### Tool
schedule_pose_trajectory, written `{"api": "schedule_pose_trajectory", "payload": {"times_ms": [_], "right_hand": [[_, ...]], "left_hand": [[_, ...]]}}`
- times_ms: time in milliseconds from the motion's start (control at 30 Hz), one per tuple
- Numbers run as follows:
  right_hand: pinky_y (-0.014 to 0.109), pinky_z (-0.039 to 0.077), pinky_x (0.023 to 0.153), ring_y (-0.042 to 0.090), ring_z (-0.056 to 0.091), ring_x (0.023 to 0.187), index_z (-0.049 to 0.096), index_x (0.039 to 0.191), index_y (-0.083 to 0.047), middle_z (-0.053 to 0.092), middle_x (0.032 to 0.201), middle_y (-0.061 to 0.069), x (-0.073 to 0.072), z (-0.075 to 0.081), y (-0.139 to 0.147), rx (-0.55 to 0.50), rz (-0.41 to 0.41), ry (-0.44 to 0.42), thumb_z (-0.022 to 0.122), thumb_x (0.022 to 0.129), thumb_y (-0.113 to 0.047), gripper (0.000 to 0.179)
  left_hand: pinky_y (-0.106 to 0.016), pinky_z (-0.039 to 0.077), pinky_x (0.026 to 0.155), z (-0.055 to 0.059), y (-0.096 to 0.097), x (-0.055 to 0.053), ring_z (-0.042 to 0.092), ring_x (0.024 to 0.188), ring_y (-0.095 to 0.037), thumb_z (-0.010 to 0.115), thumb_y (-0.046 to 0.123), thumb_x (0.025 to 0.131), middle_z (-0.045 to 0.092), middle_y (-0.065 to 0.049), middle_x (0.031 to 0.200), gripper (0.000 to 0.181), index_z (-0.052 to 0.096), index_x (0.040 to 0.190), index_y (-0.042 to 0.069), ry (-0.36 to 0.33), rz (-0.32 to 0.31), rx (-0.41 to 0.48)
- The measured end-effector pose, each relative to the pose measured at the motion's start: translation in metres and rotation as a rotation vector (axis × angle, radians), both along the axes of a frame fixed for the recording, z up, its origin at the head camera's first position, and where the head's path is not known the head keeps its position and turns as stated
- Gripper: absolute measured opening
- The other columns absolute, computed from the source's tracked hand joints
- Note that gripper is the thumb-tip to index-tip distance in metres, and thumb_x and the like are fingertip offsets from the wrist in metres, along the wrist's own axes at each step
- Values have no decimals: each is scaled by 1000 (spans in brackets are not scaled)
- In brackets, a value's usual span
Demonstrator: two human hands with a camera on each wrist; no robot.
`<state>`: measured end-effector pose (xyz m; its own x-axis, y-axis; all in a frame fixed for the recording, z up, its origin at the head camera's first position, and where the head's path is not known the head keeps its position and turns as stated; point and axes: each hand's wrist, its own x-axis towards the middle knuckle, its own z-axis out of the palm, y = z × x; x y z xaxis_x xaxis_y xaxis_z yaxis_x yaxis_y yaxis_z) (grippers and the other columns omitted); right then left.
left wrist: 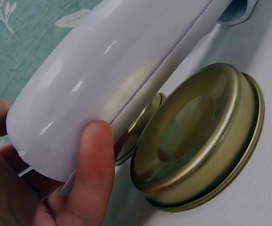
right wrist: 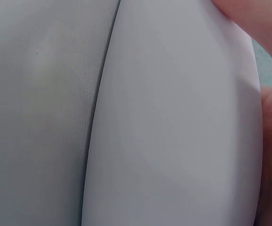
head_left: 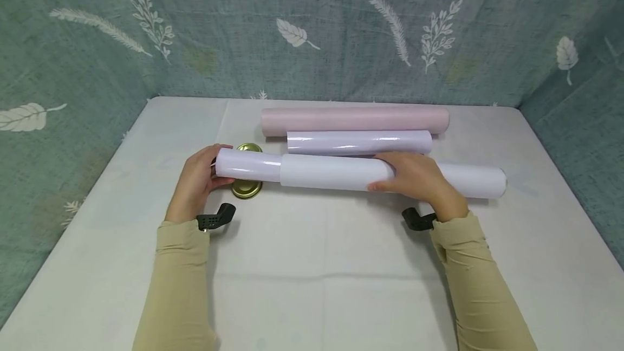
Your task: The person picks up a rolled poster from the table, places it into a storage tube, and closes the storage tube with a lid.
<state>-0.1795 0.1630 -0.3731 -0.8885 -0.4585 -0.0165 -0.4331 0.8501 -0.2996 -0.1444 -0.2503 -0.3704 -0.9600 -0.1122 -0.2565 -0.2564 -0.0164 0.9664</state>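
Note:
In the head view my left hand (head_left: 194, 180) grips the left end of a glossy white paper roll (head_left: 248, 164), thumb on the near side. This roll runs into the end of a wider matte white roll (head_left: 322, 172). My right hand (head_left: 414, 176) lies around the wider roll right of its middle and holds it. Two gold jar lids (head_left: 246, 189) lie beside the left hand, partly behind the glossy roll. In the left wrist view a thumb (left wrist: 96, 165) presses the roll near its lengthwise paper edge. The right wrist view is filled mostly by the matte roll (right wrist: 173, 117).
Behind the held rolls lie another glossy white roll (head_left: 361, 142) and, farther back, a longer pink roll (head_left: 356, 121). All stand on a white-covered table (head_left: 292, 286). A green leaf-patterned cloth (head_left: 331, 31) hangs behind it and at both sides.

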Motion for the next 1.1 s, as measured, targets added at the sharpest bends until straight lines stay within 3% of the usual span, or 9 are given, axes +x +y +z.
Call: {"api": "schedule_pose_trajectory", "payload": {"times_ms": [300,567,867,1100], "right_hand": [[44,40,83,20,50,107,50,125,-26,53,122,-4,-1,-1,8,-19,-26,-32,55,60,-77,82],[44,39,84,22,49,109,49,126,-25,52,124,-2,-2,1,10,-6,-28,-50,53,60,-77,84],[45,39,84,23,48,110,49,127,-25,51,124,-1,-2,1,10,7,-31,-50,53,61,-78,85],[45,39,84,23,49,110,49,126,-24,52,124,0,-1,2,10,6,-30,-48,54,61,-77,84]], "left_hand": [[-34,50,72,-16,-2,-10,53,96,-23,47,41,91,49,-11,119,43,53,120,9,33,0,-8],[-31,50,74,-15,1,-11,50,103,-22,52,46,87,48,-7,123,50,53,123,12,3,-32,-72],[-30,51,72,-17,3,-14,56,91,-19,56,49,82,47,-11,115,60,47,120,3,-18,-7,-48],[-25,51,65,-43,-7,-29,54,96,-21,58,59,74,50,-9,117,69,52,120,8,-21,38,-99]]}}
